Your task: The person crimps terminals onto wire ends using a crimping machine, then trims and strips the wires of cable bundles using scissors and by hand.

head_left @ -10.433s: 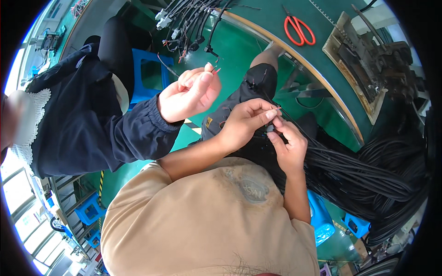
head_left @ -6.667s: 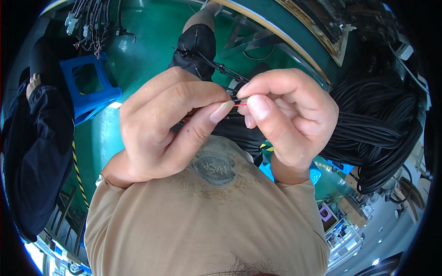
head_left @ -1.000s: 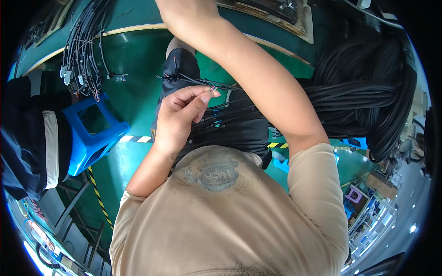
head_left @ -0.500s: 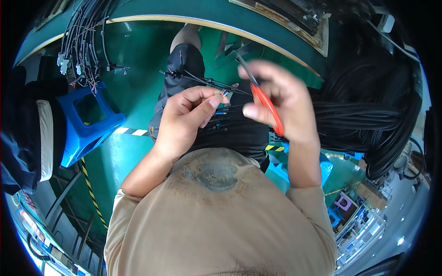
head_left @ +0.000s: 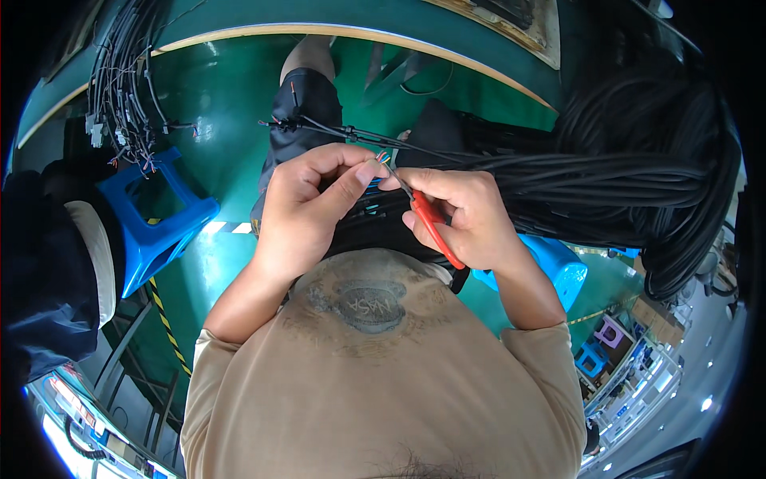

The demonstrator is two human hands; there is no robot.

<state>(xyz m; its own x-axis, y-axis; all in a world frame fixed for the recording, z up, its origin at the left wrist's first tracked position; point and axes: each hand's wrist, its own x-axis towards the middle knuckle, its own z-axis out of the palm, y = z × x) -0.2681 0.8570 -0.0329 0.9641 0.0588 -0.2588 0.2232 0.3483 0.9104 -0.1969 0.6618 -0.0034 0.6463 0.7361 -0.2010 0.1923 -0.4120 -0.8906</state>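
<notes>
My left hand pinches the end of a small bundle of coloured wires between thumb and forefinger, above my lap. A red-handled tool with a slim metal tip is gripped in my right hand; whether it is pliers or scissors is unclear. Its tip points at the coloured wires, close to my left fingertips. Right thumb and fingers wrap the red handle. Thin black cables with tied branches and bare ends run just beyond both hands, across my lap.
Thick bundles of black cable pile up on the right. Another harness bundle hangs off the bench edge at the far left. A blue stool stands left, beside a person's dark clothing; another blue stool is at right.
My right hand has come down and left, bringing the red-handled tool's tip to the coloured wires. My left hand keeps its pinch and has shifted slightly left.
</notes>
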